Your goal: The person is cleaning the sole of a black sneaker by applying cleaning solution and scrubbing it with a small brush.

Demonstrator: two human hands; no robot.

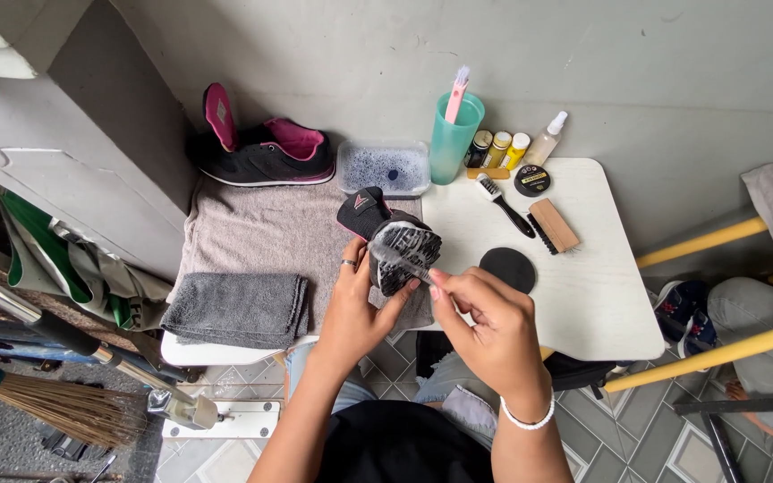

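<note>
**Two hands on a black shoe, sole up, above the table**

The left hand (355,309) is closed around the black shoe (389,237), which is held sole up over the near edge of the white table (583,295). The right hand (485,326) pinches a thin brush (400,259) laid across the sole; its bristles are blurred and hard to see. On the table behind the shoe lie a grey towel (261,228), a second black and pink shoe (266,152), a plastic tray (385,167) and a green cup (454,139). To the right of the shoe are a black disc (507,268) and a wooden brush (552,224). The small bottles (498,148) are too small to identify. A folded dark towel (236,309) hides the left table edge.
</note>
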